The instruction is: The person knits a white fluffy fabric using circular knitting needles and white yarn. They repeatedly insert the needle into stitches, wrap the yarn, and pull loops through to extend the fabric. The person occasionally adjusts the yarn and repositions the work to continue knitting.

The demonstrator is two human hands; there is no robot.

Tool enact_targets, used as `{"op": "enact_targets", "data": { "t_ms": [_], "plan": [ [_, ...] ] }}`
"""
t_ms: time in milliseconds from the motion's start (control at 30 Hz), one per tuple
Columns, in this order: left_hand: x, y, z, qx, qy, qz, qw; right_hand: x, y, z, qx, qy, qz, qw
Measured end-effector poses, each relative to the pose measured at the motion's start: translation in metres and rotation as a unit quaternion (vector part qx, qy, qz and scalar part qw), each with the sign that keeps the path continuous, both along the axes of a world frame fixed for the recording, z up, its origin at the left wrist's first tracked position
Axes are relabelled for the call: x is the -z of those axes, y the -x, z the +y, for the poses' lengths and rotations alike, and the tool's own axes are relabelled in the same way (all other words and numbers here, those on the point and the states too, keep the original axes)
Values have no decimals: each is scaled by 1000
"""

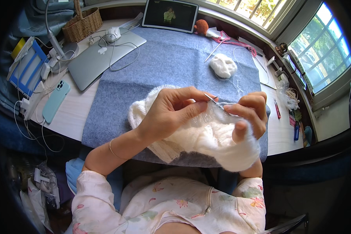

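At the far left of the desk [80,111] stands a wicker basket [82,25], its contents hidden, while above a blue felt mat [171,58] the left hand [169,111] and right hand [251,111], both pinched closed, grip white knitting [197,130] around its metal needles [211,98], the fabric draping below.

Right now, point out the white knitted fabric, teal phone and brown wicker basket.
White knitted fabric [188,134], head view: middle section.
Teal phone [55,103], head view: back.
Brown wicker basket [83,27], head view: side wall.
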State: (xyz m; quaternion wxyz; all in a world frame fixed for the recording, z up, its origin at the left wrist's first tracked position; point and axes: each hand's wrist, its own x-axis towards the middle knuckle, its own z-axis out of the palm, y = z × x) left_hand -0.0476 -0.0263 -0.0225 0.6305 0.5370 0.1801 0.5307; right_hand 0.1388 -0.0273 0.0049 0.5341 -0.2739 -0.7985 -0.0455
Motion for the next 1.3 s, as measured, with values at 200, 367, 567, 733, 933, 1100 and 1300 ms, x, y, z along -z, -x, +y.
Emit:
{"op": "enact_targets", "data": {
  "t_ms": [200, 367, 567, 733, 933, 1100, 1300],
  "plan": [
    [5, -9, -6, 14, -38, 42, 998, -4, 5, 26, -108, 100, -159, 976],
    [5, -3, -5, 26, -12, 73, 997, -3, 0, 12, -59, -5, -62, 996],
    [-2, 8, 1, 69, 65, -20, 995, 0, -4, -2, -5, 3, -32, 999],
    [2, 11, 4, 34, 64, -38, 997, 3, 4, 0, 4, -26, -32, 999],
    [1, 5, -2, 86, 67, -1, 994, 3, 6, 15, -76, -40, -35, 996],
    [0, -2, -4, 56, 19, 83, 995, 7, 11, 27, -144, 68, -41, 986],
    [-2, 1, -4, 13, 24, 76, 997, 5, -5, 19, -54, -55, -47, 996]
  ]
}}
